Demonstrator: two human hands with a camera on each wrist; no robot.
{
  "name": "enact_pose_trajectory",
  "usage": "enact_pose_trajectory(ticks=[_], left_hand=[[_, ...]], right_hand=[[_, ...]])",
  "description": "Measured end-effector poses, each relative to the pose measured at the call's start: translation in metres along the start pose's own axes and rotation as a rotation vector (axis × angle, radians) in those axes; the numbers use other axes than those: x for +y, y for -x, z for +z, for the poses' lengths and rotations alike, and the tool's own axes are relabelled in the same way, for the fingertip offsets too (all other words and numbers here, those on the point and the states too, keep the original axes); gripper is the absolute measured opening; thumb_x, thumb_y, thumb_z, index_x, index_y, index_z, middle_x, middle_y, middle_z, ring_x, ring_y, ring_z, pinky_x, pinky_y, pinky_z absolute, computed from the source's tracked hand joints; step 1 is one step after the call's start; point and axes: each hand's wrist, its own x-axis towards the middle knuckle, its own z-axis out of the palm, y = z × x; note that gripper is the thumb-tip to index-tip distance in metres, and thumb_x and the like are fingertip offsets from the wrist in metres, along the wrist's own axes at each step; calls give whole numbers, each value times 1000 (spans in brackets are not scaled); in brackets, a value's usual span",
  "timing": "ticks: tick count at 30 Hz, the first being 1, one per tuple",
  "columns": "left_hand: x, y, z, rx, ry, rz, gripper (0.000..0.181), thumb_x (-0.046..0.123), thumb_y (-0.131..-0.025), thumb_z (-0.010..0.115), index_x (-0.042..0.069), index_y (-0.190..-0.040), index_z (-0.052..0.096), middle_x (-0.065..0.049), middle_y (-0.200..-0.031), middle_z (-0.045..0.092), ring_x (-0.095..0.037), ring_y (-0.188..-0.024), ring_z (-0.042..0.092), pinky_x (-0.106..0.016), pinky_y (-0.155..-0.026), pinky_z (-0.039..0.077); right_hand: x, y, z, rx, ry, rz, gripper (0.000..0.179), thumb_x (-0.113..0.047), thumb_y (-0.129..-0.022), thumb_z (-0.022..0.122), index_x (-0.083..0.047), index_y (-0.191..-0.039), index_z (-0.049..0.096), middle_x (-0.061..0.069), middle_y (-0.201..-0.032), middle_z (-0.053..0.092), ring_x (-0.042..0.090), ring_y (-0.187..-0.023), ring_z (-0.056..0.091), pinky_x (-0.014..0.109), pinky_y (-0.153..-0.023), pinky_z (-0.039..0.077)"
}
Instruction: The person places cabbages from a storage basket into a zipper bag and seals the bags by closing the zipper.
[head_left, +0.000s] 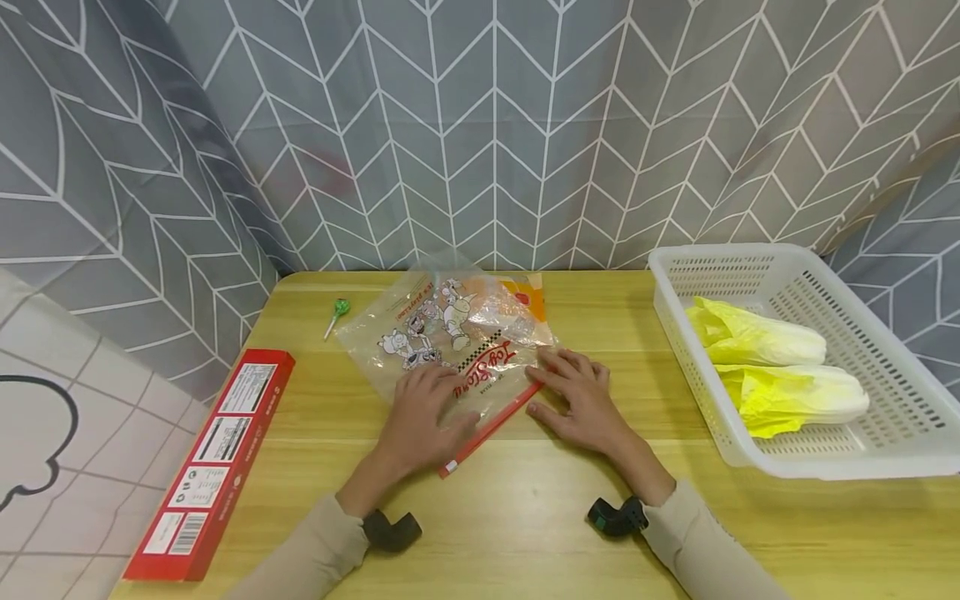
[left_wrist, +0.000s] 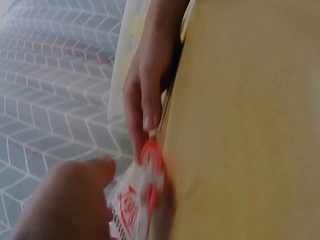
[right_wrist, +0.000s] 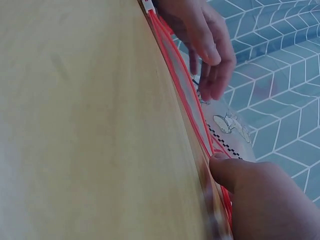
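A clear plastic zip bag [head_left: 450, 333] with cartoon figures and red lettering lies on the table, its red zip edge [head_left: 495, 429] towards the person. In the right wrist view the two red strips [right_wrist: 182, 90] stand apart, so the bag's mouth gapes. At its right end, the right hand [head_left: 573, 396] pinches the edge, thumb [right_wrist: 225, 167] on the red strip; its other fingertips are partly hidden. Over the left part of the bag is the left hand [head_left: 427, 417], fingers loosely extended and gripping nothing. An orange printed piece [head_left: 528, 292] shows at the bag's far side.
To the right, a white plastic basket [head_left: 675, 375] holds two yellow-leaved cabbages [head_left: 795, 400]. A green lollipop [head_left: 341, 308] lies behind left. Along the table's left edge is a long red box [head_left: 217, 458]. A grey patterned curtain [head_left: 480, 133] hangs behind the table.
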Motion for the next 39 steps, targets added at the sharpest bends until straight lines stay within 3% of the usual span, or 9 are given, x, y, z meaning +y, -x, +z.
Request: enact_pose_trajectory(ticks=[3,6,13,20,25,30,35,39], left_hand=[[7,2,1,-36,-20,73,55,60,-87,64,21,-126,67,-8,-130,62,-33,-131,50,-61,-112,35],[11,3,2,-75,-52,99,56,64,-85,65,25,-126,67,-7,-131,59,-35,-135,47,-63,-114,32],[12,5,2,-74,-18,66,36,46,-91,65,25,-120,73,-9,-134,62,-40,-140,45,-65,-119,26],[11,6,1,-43,28,55,9,31,-88,70,24,-92,73,-6,-130,67,-44,-140,47,-73,-116,25],[11,5,1,-11,33,57,8,26,-87,71,21,-82,68,-7,-128,69,-46,-140,47,-75,-114,27],[11,3,1,68,47,62,7,20,-88,71,16,-83,66,-11,-125,71,-47,-138,51,-73,-111,33],[11,2,0,226,102,84,6,13,-86,73,11,-85,67,-15,-119,74,-45,-129,60,-68,-108,41],[10,2,1,340,127,86,5,10,-85,74,8,-85,69,-14,-112,76,-41,-124,64,-63,-106,46]], right_hand=[[0,1,-1,-6,6,5,54,-39,-92,70,-19,-141,62,11,-159,46,42,-144,35,61,-102,24],[0,2,-1,-3,9,10,55,-39,-91,70,-19,-141,62,11,-159,46,42,-144,36,61,-103,24],[1,3,1,24,-25,0,55,-39,-90,71,-17,-140,62,13,-157,48,43,-142,37,59,-101,24],[2,2,2,72,-52,2,55,-36,-90,72,-15,-141,61,12,-157,48,39,-145,35,57,-102,23],[3,0,1,137,-58,-6,59,-35,-88,73,-14,-142,60,13,-157,48,38,-147,33,58,-102,24],[5,-3,0,223,-89,-12,61,-31,-85,75,-13,-141,61,14,-156,49,40,-146,34,61,-102,24],[5,-5,1,342,-147,-35,59,-24,-83,77,-11,-139,62,17,-154,50,44,-143,37,63,-101,22],[4,-5,3,383,-191,-42,58,-21,-83,77,-7,-137,63,20,-151,52,44,-140,39,61,-98,22]])
